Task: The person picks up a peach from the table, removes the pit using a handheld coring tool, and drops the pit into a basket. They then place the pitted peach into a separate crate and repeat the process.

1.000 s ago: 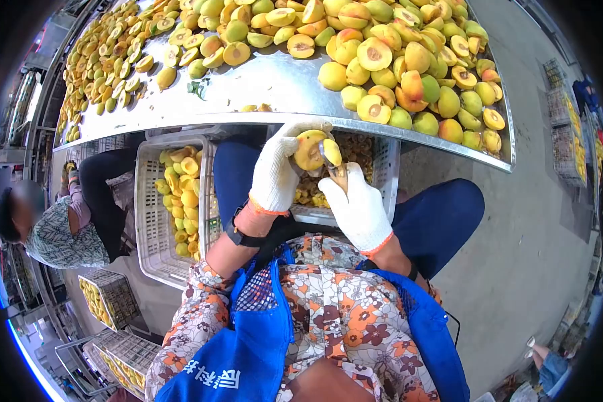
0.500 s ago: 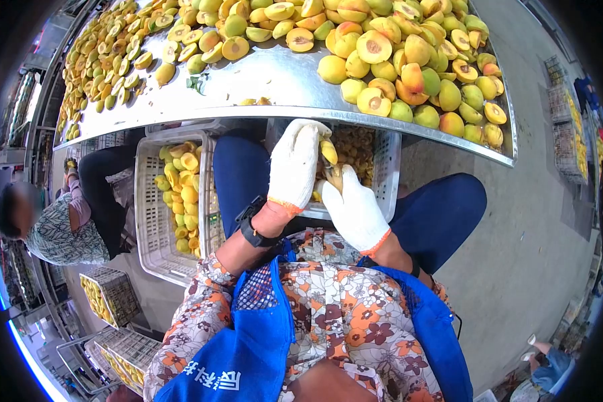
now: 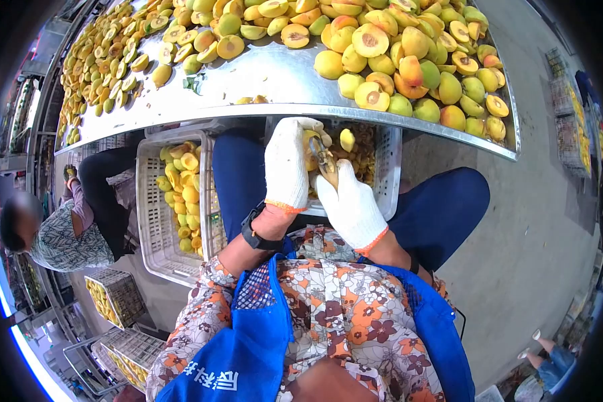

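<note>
My left hand (image 3: 287,159), in a white knitted glove, is closed around a yellow peach half (image 3: 309,139) that mostly hides behind the fingers. In my right hand (image 3: 352,209), also gloved, is a small pitting tool (image 3: 326,165) with a metal head and a tan handle. Its head rests right at the peach half. Both hands are over a light plastic crate (image 3: 390,161) between my knees, holding brownish pits and scraps. A yellow peach piece (image 3: 347,139) shows above these scraps, just right of the tool's tip.
A metal table (image 3: 248,84) ahead carries heaps of halved peaches (image 3: 409,60). Left of my leg stands a crate (image 3: 147,208) of peach halves. A seated person (image 3: 70,228) is at the far left, near more crates (image 3: 117,295). Stacked crates (image 3: 573,144) stand far right.
The tool's head has come into view against the fruit as my right hand shifts slightly left and down. A yellow piece formerly at my left fingertips now appears apart, further right over the crate.
</note>
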`<state>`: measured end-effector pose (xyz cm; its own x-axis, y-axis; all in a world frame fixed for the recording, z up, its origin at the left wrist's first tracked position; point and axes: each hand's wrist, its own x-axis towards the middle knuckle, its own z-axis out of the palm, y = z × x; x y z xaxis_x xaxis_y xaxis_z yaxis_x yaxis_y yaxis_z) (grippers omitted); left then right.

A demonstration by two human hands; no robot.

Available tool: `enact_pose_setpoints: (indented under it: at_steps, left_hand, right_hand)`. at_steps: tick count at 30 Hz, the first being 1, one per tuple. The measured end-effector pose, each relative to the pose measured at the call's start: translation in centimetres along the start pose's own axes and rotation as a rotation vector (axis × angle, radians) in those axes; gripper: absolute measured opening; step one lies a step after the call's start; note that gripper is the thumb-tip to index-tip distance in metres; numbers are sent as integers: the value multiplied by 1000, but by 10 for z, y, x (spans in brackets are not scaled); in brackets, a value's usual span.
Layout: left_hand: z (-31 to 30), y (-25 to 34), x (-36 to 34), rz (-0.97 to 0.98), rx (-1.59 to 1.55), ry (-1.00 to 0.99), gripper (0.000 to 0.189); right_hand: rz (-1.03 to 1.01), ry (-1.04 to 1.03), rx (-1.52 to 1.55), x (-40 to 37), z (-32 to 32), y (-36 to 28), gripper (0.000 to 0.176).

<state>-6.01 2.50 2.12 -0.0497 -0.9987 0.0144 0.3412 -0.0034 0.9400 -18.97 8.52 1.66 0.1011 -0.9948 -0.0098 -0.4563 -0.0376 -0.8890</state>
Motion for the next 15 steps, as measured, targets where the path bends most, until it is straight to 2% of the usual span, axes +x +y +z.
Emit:
enact_pose_setpoints:
  at_steps: [8,10,15]
  left_hand:
    - [7,3,2,47,102,43,35]
    - [9,5,3,61,119,64,36]
    - [7,6,-3,151,244,29,29]
  right_hand:
    - [-58,113,-89,-1,4,4,37]
    - [-157,109,-187,-1,6,13,36]
    - [-108,108,-180,-4,6,9,37]
